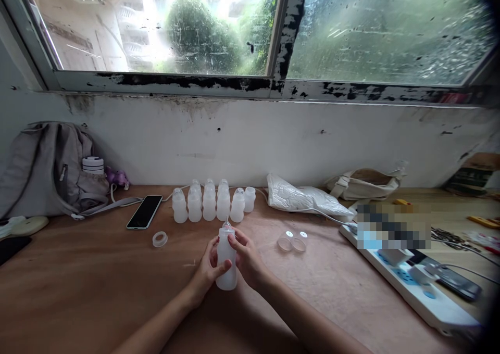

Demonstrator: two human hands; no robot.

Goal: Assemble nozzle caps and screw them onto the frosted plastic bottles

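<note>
Between my hands a frosted white baby bottle point(226, 263) stands nearly upright above the front of the table, topped by a clear teat point(227, 223). My left hand point(207, 270) is closed around its left side, thumb across the front. The fingers of my right hand point(250, 257) grip it near the neck from the right. Behind it, several similar bottles point(209, 203) stand in a cluster; one small bottle point(249, 200) at the right end has an open top without a teat. A translucent ring point(160, 239) lies left of my hands, and two clear caps point(285, 244) lie to the right.
A phone point(144, 212) lies at left on the brown table point(97, 286), near a grey backpack point(50, 166). Plastic packaging point(300, 195) and a beige bag point(365, 184) sit along the wall. A white power strip point(414, 283) with chargers and cables runs along the right side.
</note>
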